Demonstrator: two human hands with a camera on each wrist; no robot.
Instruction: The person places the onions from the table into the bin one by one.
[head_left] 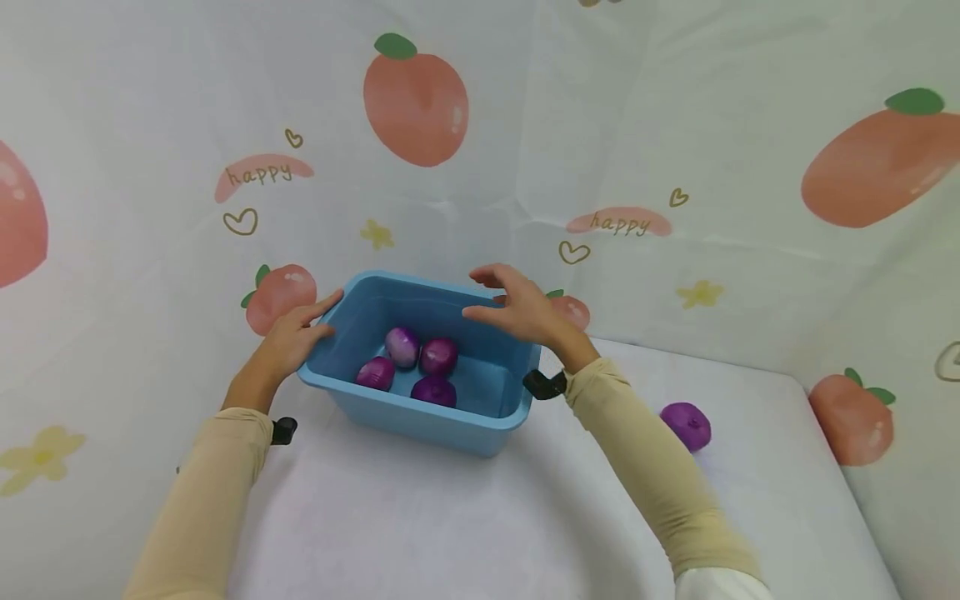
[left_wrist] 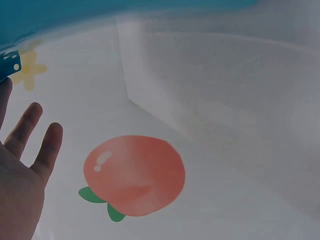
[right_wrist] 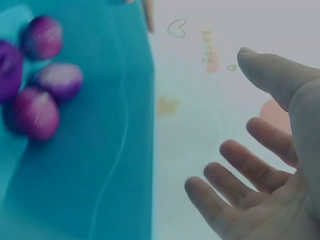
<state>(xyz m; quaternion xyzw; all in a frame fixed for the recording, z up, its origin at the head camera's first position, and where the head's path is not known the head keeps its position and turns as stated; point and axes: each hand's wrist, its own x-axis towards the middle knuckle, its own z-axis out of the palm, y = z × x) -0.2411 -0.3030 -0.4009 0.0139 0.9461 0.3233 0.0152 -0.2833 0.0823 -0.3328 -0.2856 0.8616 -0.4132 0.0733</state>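
Note:
A blue plastic bin [head_left: 420, 417] stands on the white-covered table with several purple onions inside, among them a paler onion [head_left: 402, 347] and a dark onion [head_left: 433, 391]. My left hand [head_left: 288, 340] touches the bin's left rim. Its fingers look extended in the left wrist view, one fingertip right at a blue edge [left_wrist: 9, 65]. Over the bin's far right corner hovers my right hand [head_left: 517, 307], thumb and fingers spread, holding nothing. In the right wrist view this hand [right_wrist: 260, 195] is beside the bin's wall [right_wrist: 130, 150], apart from the onions.
Another purple onion [head_left: 686, 427] lies on the table [head_left: 780, 467] to the right, beyond my right forearm. A white cloth backdrop [head_left: 480, 183] printed with fruit, hearts and flowers rises close behind the bin.

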